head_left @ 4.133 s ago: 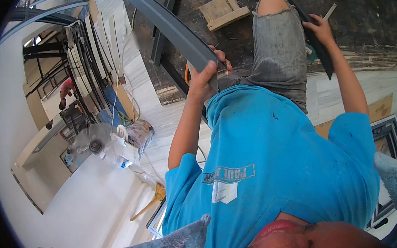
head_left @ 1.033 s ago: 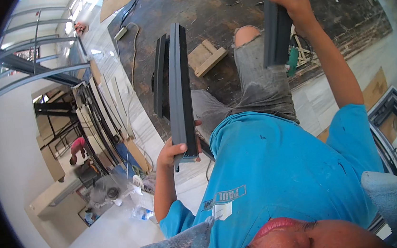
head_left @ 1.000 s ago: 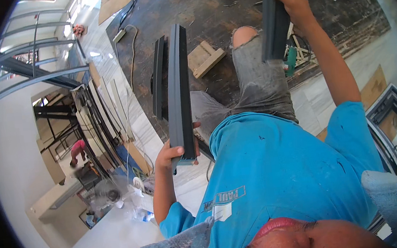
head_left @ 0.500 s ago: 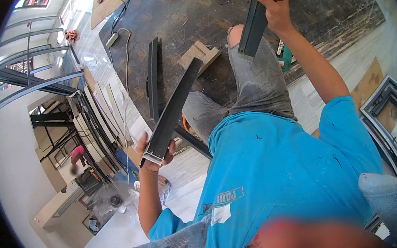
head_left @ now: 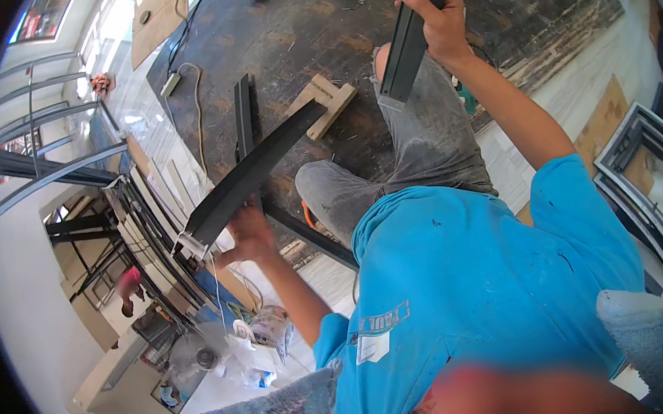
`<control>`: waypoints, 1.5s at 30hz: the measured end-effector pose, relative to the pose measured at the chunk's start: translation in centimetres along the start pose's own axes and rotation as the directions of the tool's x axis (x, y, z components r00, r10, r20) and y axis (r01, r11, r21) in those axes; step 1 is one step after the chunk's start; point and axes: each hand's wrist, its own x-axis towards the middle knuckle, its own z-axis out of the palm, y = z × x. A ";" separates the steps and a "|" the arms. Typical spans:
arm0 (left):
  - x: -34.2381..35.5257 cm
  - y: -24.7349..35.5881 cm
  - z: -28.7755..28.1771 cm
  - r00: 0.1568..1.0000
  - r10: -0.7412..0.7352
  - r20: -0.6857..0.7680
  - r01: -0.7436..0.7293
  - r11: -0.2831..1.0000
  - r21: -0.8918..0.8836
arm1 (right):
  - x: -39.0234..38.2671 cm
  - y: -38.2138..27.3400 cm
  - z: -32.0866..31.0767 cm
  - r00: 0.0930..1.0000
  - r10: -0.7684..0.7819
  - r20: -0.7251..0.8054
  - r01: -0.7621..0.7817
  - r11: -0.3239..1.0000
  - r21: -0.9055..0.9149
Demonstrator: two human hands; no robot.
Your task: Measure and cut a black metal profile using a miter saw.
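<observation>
My right hand [head_left: 443,27] is closed around a long dark grey metal profile [head_left: 411,43], whose lower end hangs over my knee. My left hand [head_left: 248,235] is under a second dark grey profile [head_left: 252,175], with its thumb stretched out and its other fingers partly hidden behind the piece. This profile lies aslant, its pale cut end [head_left: 191,244] toward the lower left. Its far end overlaps a wooden block [head_left: 328,103] on the dark board; whether they touch I cannot tell. Other dark profiles, one upright in view [head_left: 244,116] and one slanting [head_left: 310,237], lie beyond and beside my left hand.
A dark, scuffed board [head_left: 290,27] spreads before my knees, with a cable and white connector [head_left: 170,84] at its left edge. A green tool [head_left: 467,100] is partly hidden by my right forearm. Finished frames [head_left: 658,199] stand at right; profiles lean at left, near another person [head_left: 127,282].
My left hand and its profile have swung left, the pale end moving outward and the thumb spreading off it. My right hand with its profile has shifted slightly left.
</observation>
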 end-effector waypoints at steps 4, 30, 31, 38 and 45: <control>3.7 -4.8 -2.3 0.850 0.494 -0.184 -0.463 0.867 0.187 | 0.7 3.1 -0.7 1.000 -0.021 0.000 0.021 0.993 0.115; 7.6 -5.2 9.2 0.831 0.422 -0.363 -0.345 0.902 0.258 | -2.7 0.5 1.9 0.993 -0.120 0.004 0.112 0.936 0.335; 7.5 -5.3 9.7 0.830 0.429 -0.356 -0.367 0.901 0.230 | -2.7 0.9 2.0 0.987 -0.160 0.008 0.149 0.935 0.322; 7.1 -6.1 10.8 0.842 0.396 -0.367 -0.339 0.917 0.212 | -3.7 0.3 2.6 0.963 -0.265 0.049 0.263 0.964 0.042; 6.8 -5.9 11.6 0.828 0.378 -0.413 -0.292 0.921 0.258 | -4.4 -1.6 3.8 0.937 -0.349 -0.026 0.350 0.935 0.060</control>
